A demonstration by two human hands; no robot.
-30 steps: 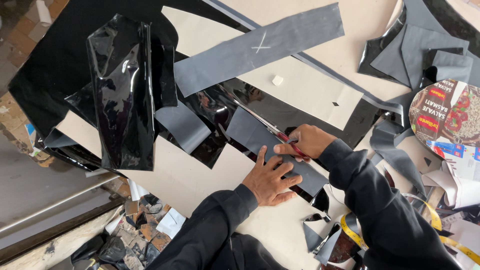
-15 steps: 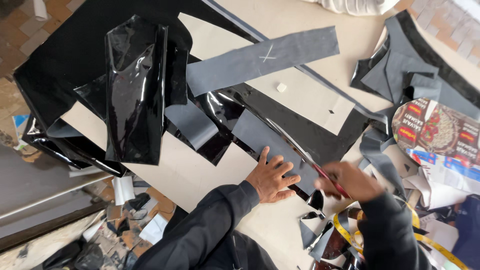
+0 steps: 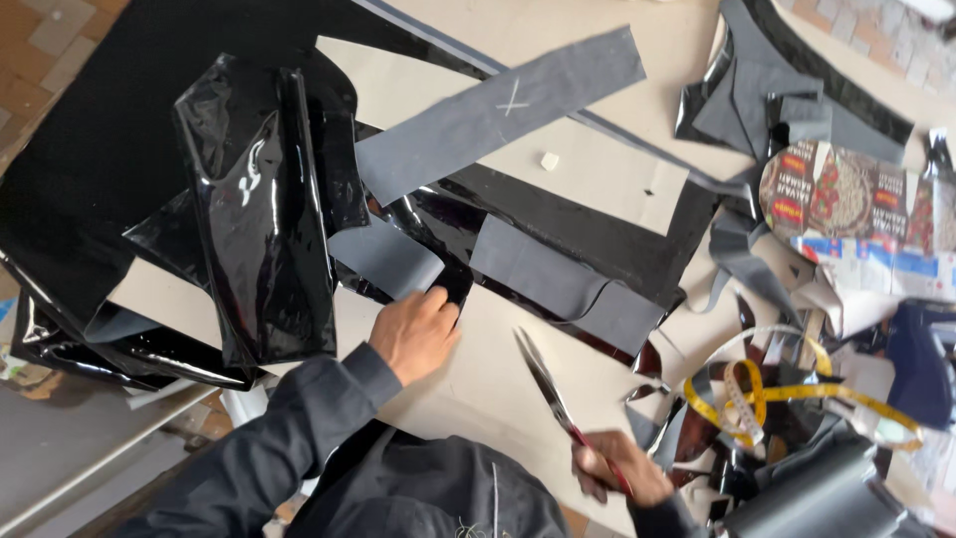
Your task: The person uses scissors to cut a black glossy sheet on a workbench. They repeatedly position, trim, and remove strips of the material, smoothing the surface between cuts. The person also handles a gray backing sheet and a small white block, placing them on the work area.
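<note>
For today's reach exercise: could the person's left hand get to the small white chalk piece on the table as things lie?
Probably yes. The left hand grips glossy black sheet, and the chalk piece lies beyond it on bare table; only flat grey strips lie between, nothing standing.

The right hand [image 3: 622, 468] has pulled the scissors [image 3: 553, 394] off the fabric; the left hand [image 3: 416, 334] has shifted to the glossy black piece [image 3: 438, 264].
</note>
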